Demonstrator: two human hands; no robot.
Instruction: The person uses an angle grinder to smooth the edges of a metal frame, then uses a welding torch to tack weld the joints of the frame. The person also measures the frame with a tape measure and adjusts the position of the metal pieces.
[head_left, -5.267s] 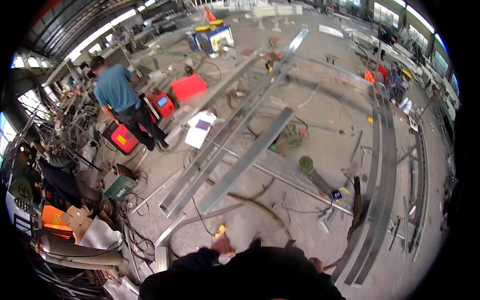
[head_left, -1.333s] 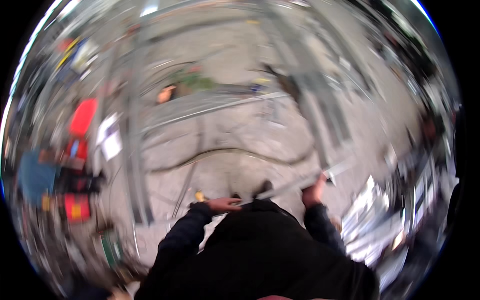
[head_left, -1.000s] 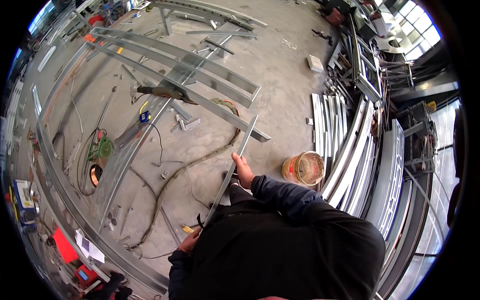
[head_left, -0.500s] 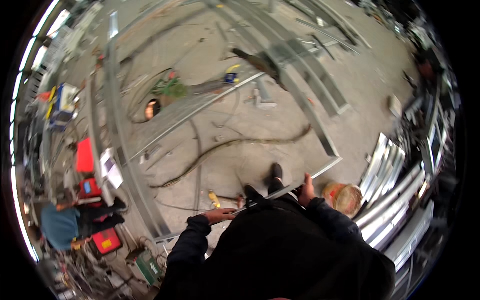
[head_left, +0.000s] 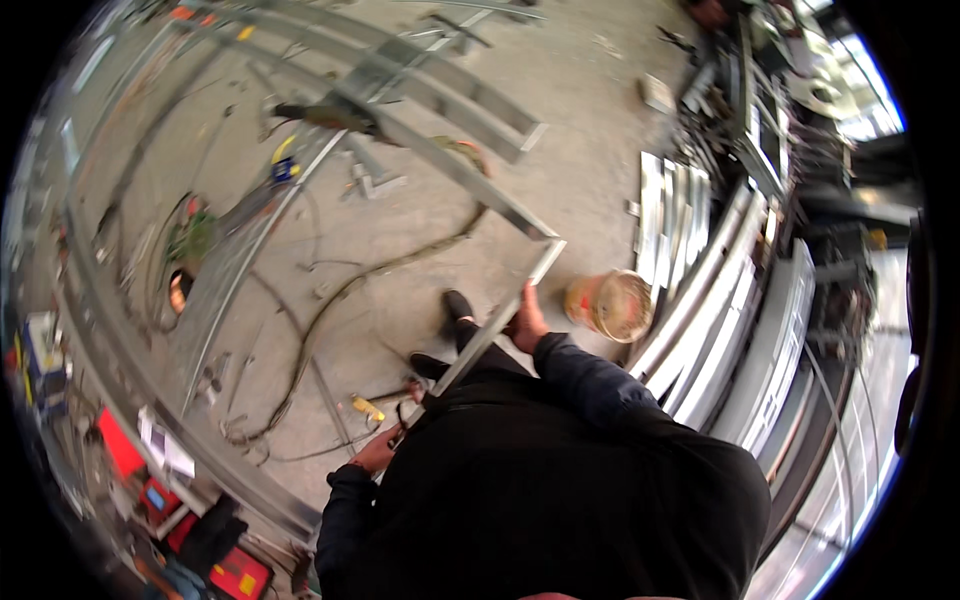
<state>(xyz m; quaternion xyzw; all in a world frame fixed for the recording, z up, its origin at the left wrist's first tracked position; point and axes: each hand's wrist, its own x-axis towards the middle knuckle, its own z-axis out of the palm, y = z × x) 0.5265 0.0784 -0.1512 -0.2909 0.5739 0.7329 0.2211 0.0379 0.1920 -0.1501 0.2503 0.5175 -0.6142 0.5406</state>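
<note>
Close against the dark clothing of the wearer, the left hand (head_left: pixel 377 453) lies beside the near part of a narrow metal bar (head_left: pixel 485 335); its fingers are partly hidden, so I cannot tell whether they close on the bar. The right hand (head_left: pixel 526 322) is clamped on the same bar farther along, its thumb along the upper side. The bar slants over the floor, away from the body and to the right, and its far end meets the end of a long metal rail (head_left: pixel 470 180) in the view; whether they touch, I cannot tell. Below the bar, a dark shoe (head_left: pixel 459 305) stands on the concrete floor (head_left: pixel 565 170). A yellow piece (head_left: pixel 368 408) lies on the floor near the left hand, and a dark hose (head_left: pixel 400 263) curves across beyond it. Just right of the right hand stands a round, stained bucket (head_left: pixel 610 305), with bright metal strips (head_left: pixel 672 215) laid side by side past it. Farther out, a blue-and-yellow tool (head_left: pixel 284 169) sits left of the rail, and a pale block (head_left: pixel 657 93) rests at the upper right.
</note>
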